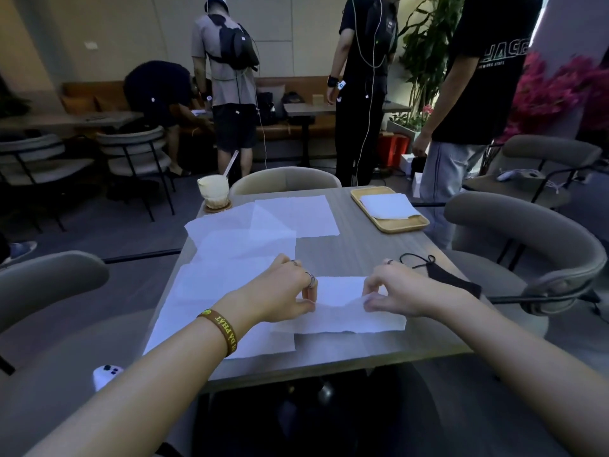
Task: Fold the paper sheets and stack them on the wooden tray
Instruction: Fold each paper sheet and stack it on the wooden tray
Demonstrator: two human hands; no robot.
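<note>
— Hands?
— Left hand (280, 291) and right hand (398, 291): each pinches one paper sheet (342, 313), partly raised, at the tabletop's (362, 249) near edge.
— Around them?
— Loose sheets (237, 252) overlapping, left. Black mask (451, 280), right. Wooden tray (403, 225), far right corner, bearing folded paper (385, 206). Drink glass (213, 191), far left corner.

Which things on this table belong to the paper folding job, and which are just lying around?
Job: the sheet being folded, pinched by the left hand and right hand; the loose flat sheets; the wooden tray; the folded paper on it.
Lying about: the drink glass with straw; the black face mask.
</note>
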